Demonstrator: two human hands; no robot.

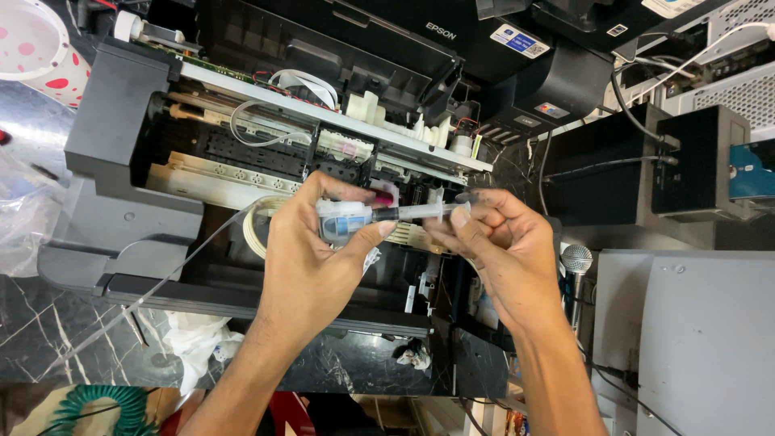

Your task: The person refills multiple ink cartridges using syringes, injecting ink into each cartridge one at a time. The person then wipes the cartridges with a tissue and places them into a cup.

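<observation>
At the far right, on the black housing of a second machine (557,81), we see a small rectangular label (520,39), white and blue, and nearer to us a smaller sticker with coloured dots (551,110). Another pale label (674,6) peeks in at the far edge. At the far left stands a white cup with pink spots (36,44).

We hold our work over the open printer (242,137), whose lid is off and whose white tubing (278,133) and metal rail lie bare. Our left hand (311,258) closes its thumb and fingers around a small translucent white cartridge part (343,220) with a bluish body, pinching it firmly between thumb below and index finger above. Our right hand (504,250) grips the clear syringe (420,212), fingers curled tight about its plunger end, fingertips darkened with ink. The syringe lies level, its tip meeting the cartridge part, with a spot of pink just beyond. Both sit in mid-air near the printer's middle.

A silver microphone (576,260) stands to the right, and a green coiled cable (101,404) lies near left.
</observation>
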